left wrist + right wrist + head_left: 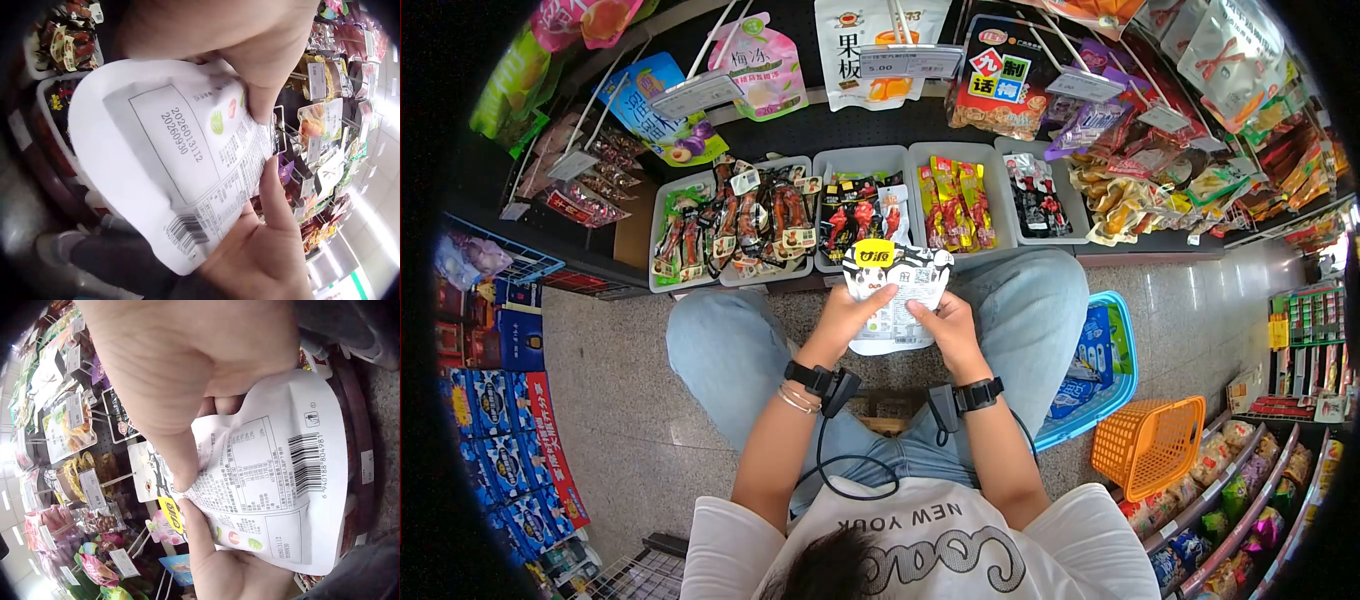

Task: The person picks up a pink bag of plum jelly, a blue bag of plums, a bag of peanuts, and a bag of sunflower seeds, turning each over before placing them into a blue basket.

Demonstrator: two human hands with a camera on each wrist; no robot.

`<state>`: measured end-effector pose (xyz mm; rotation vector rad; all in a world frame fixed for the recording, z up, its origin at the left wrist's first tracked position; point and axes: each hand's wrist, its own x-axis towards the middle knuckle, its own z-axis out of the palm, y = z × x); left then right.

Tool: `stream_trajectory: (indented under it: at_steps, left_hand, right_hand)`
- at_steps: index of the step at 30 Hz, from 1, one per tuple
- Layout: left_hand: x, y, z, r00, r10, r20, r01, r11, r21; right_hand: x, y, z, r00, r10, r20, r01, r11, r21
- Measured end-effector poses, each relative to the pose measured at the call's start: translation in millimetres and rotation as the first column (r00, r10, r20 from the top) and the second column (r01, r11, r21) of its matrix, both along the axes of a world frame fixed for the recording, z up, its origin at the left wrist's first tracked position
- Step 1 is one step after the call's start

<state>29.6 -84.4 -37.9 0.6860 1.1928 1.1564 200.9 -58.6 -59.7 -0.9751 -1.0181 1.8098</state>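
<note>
Both hands hold up a white snack bag [890, 338], its printed back turned toward the person. A yellow brand label shows at its far edge. The left hand [845, 315] grips one side, with its thumb pressed on the printed face. On the other side, the right hand [952, 325] pinches the bag the same way, and the two thumbs come close together. Most of the fingers are hidden behind it. In the left wrist view, the stamped date box [172, 140] and a barcode are visible; the right wrist view shows the barcode [306, 464] large beside a nutrition table.
Grey bins [887, 160] of packaged snacks line the shelf just beyond the knees. Hanging bags and price tags [910, 63] are above them. A blue basket [1128, 350] and an orange basket [1150, 445] stand at the right. Stacked blue boxes [500, 410] are at the left.
</note>
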Motion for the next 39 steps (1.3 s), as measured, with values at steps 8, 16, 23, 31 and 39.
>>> stream_trajectory:
  at_steps: [8, 16, 23, 31, 39]
  left_hand:
    - [2.7, -0.1, -3.6, 0.998, -0.051, 0.026, 0.05, 0.997, 0.06]
    - [1.0, 0.4, -8.7, 0.999, -0.054, 0.002, 0.054, 0.995, 0.081]
    - [1.6, 0.1, -14.2, 0.997, -0.075, -0.023, 0.077, 0.992, 0.099]
    - [3.5, -0.5, -5.4, 0.988, -0.157, 0.001, 0.156, 0.981, 0.119]
    - [0.3, -0.2, -7.7, 0.988, -0.147, -0.049, 0.15, 0.986, 0.071]
  right_hand:
    - [1.1, 0.2, -4.5, 0.999, -0.012, 0.052, 0.013, 1.0, -0.025]
    - [-3.1, -1.3, -2.6, 1.0, 0.006, 0.018, -0.006, 1.0, -0.028]
    - [-2.7, -1.1, -4.3, 0.997, -0.017, 0.072, 0.016, 1.0, 0.012]
    - [-2.2, -2.0, -4.9, 0.993, -0.078, 0.083, 0.077, 0.997, 0.012]
    - [-2.0, -2.1, -3.1, 0.995, -0.048, 0.085, 0.049, 0.999, -0.007]
